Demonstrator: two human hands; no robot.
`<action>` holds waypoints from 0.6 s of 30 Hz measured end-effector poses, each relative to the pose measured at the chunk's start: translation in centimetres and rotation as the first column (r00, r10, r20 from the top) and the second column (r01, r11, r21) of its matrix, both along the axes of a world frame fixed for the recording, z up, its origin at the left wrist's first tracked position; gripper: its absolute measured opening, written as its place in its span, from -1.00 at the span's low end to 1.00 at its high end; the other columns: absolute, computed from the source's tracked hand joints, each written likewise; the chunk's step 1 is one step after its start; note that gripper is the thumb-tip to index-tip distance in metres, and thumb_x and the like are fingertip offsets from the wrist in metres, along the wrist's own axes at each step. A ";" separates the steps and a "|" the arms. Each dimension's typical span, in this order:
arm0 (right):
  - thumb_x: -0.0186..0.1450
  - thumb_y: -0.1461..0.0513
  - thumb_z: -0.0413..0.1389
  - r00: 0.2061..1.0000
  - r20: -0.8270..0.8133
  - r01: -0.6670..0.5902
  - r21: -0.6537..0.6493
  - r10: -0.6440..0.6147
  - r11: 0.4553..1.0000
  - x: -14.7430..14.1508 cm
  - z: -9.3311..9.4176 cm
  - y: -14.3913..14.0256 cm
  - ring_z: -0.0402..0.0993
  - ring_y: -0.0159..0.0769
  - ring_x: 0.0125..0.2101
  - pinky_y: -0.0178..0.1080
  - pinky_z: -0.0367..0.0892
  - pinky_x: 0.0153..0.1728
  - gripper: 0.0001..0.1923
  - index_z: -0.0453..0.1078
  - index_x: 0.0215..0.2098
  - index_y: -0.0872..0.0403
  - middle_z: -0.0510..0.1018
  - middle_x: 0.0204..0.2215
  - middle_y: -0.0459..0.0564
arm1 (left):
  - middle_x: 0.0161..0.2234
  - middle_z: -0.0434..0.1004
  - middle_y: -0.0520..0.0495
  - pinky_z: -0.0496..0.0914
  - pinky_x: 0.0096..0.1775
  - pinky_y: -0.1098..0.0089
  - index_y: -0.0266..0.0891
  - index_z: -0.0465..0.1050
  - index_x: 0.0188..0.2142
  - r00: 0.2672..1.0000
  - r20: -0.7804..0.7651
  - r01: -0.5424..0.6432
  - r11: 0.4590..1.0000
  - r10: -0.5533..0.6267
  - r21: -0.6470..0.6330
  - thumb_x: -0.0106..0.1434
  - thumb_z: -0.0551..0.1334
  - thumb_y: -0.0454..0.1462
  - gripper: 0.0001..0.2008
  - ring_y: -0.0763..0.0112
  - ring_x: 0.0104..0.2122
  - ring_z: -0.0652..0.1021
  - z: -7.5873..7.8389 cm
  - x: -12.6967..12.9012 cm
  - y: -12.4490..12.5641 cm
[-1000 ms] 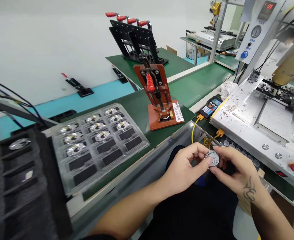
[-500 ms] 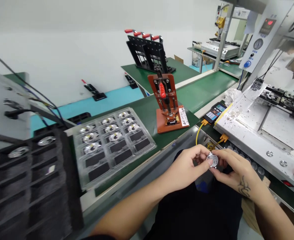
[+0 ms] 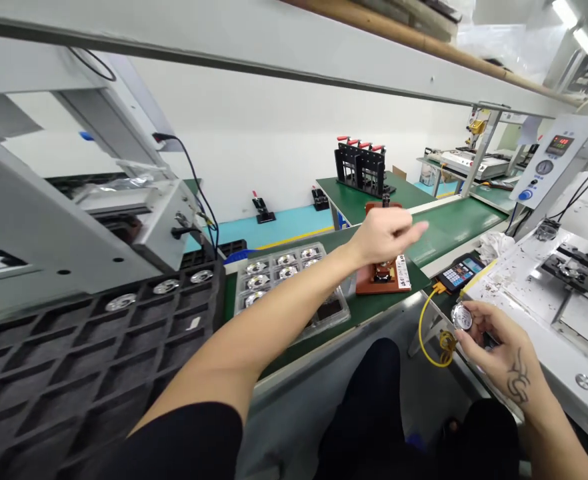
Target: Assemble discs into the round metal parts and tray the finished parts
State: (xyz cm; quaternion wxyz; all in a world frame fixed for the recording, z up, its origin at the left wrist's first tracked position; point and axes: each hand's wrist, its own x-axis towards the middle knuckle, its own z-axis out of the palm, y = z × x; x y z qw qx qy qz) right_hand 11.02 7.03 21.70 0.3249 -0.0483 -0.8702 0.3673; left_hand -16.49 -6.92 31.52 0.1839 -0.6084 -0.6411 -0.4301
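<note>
My right hand point(image 3: 497, 347) holds a round silver watch case point(image 3: 461, 317) between thumb and fingers, at the lower right beside the machine. Stretched forward, my left hand point(image 3: 389, 235) is curled over the upright part of the brown toggle clamp fixture point(image 3: 379, 287), its thumb pointing right. The fixture's red handle is hidden by the closed fingers. Left of the fixture, partly behind my left forearm, lies a clear plastic tray point(image 3: 334, 320) holding several silver watch cases point(image 3: 288, 272).
A large black compartment tray point(image 3: 139, 347) with a few silver cases fills the lower left. To the right are a keypad device point(image 3: 459, 272) with a yellow cable point(image 3: 421, 327) and a white machine bed point(image 3: 569, 320). A black fixture with red handles point(image 3: 361, 167) stands behind. A beam point(image 3: 324, 60) crosses overhead.
My left hand has let go of the watch case and reached forward to the clamp fixture. The case stays in my right hand. The camera view has turned left and risen.
</note>
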 end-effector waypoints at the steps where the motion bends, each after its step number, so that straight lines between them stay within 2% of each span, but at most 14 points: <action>1: 0.41 0.14 0.29 1.000 0.001 -0.003 -0.004 0.003 1.000 -0.9 -0.1 0.1 0.43 -0.30 -0.50 -0.22 0.46 -0.44 -0.68 0.48 0.10 -0.01 0.47 -0.47 -0.16 | -0.56 0.18 0.05 0.36 -0.28 0.25 -0.12 0.13 -0.56 0.999 0.047 -0.017 0.995 0.013 0.096 0.52 0.14 0.05 -0.44 0.36 -0.50 0.32 1.1 -0.3 0.4; 3: 0.40 0.10 0.29 1.000 0.022 -0.021 -0.018 0.022 1.000 -3.1 -0.4 0.4 0.40 -0.31 -0.50 -0.23 0.43 -0.45 -0.67 0.48 0.08 0.02 0.44 -0.48 -0.17 | -0.44 0.34 0.01 0.40 -0.19 0.26 -0.15 0.30 -0.40 0.990 0.141 -0.047 0.972 0.014 0.229 0.57 0.14 0.04 -0.55 0.35 -0.40 0.45 3.5 -2.0 1.3; 5: 0.40 0.06 0.29 0.997 0.059 -0.048 -0.044 0.051 0.998 -5.6 -0.9 0.9 0.37 -0.32 -0.50 -0.25 0.39 -0.46 -0.65 0.48 0.06 0.05 0.42 -0.47 -0.17 | -0.29 0.46 -0.06 0.44 -0.05 0.20 -0.20 0.39 -0.20 0.976 0.217 -0.078 0.964 0.022 0.252 0.59 0.13 0.00 -0.66 0.30 -0.24 0.56 5.3 -5.0 1.6; 7: 0.39 0.03 0.28 0.993 0.094 -0.068 -0.064 0.074 0.996 -7.8 -1.8 1.4 0.35 -0.32 -0.48 -0.25 0.36 -0.45 -0.64 0.48 0.03 0.07 0.41 -0.45 -0.16 | -0.15 0.53 -0.17 0.42 0.05 0.12 -0.24 0.40 -0.04 0.948 0.289 -0.195 0.958 0.130 0.211 0.58 0.19 -0.07 -0.73 0.22 -0.11 0.59 5.2 -8.3 0.8; 8: 0.39 0.03 0.28 0.991 0.109 -0.077 -0.064 0.084 0.995 -8.7 -2.4 1.7 0.35 -0.32 -0.47 -0.25 0.34 -0.45 -0.64 0.48 0.02 0.07 0.41 -0.44 -0.16 | -0.10 0.55 -0.22 0.41 0.08 0.10 -0.26 0.41 0.00 0.917 0.327 -0.287 0.947 0.227 0.147 0.57 0.20 -0.10 -0.75 0.18 -0.07 0.59 4.4 -9.6 0.0; 10: 0.38 0.05 0.27 0.987 0.125 -0.092 -0.051 0.098 0.994 -10.2 -3.8 2.3 0.34 -0.32 -0.47 -0.26 0.33 -0.43 -0.64 0.47 0.03 0.08 0.41 -0.43 -0.15 | -0.07 0.60 -0.28 0.41 0.08 0.10 -0.29 0.47 -0.01 0.826 0.381 -0.414 0.906 0.416 -0.091 0.55 0.18 -0.16 -0.77 0.13 -0.06 0.59 1.4 -11.1 -2.5; 11: 0.38 0.06 0.26 0.986 0.129 -0.102 -0.041 0.106 0.994 -10.9 -4.5 2.6 0.34 -0.32 -0.46 -0.25 0.33 -0.42 -0.63 0.46 0.04 0.09 0.41 -0.42 -0.15 | -0.08 0.64 -0.28 0.42 0.06 0.13 -0.30 0.52 -0.05 0.806 0.383 -0.371 0.889 0.452 -0.270 0.53 0.16 -0.19 -0.77 0.14 -0.08 0.59 -0.5 -11.2 -3.8; 13: 0.36 0.08 0.26 0.982 0.136 -0.129 -0.022 0.131 0.991 -12.5 -5.7 3.0 0.34 -0.31 -0.45 -0.24 0.33 -0.37 -0.64 0.46 0.05 0.08 0.40 -0.43 -0.16 | -0.27 0.70 -0.18 0.47 -0.09 0.23 -0.31 0.62 -0.25 0.810 0.401 -0.224 0.857 0.429 -0.464 0.36 0.31 -0.23 -0.84 0.19 -0.26 0.62 -4.7 -10.3 -5.8; 16: 0.32 0.11 0.28 0.971 0.155 -0.181 -0.005 0.180 0.983 -15.7 -6.8 3.4 0.32 -0.31 -0.45 -0.24 0.33 -0.33 -0.66 0.49 0.01 0.06 0.36 -0.45 -0.18 | -0.51 0.65 -0.04 0.45 -0.27 0.35 -0.26 0.66 -0.39 0.820 0.441 -0.039 0.805 0.364 -0.592 0.20 0.41 -0.23 -0.87 0.29 -0.48 0.59 -10.2 -7.6 -6.2; 18: 0.28 0.12 0.29 0.963 0.167 -0.213 0.002 0.210 0.977 -17.9 -7.2 3.5 0.33 -0.31 -0.44 -0.24 0.34 -0.32 -0.68 0.50 -0.03 0.05 0.38 -0.43 -0.16 | -0.51 0.65 -0.04 0.42 -0.31 0.37 -0.27 0.68 -0.33 0.820 0.448 -0.014 0.794 0.357 -0.608 0.18 0.42 -0.21 -0.85 0.28 -0.48 0.58 -12.7 -6.2 -5.0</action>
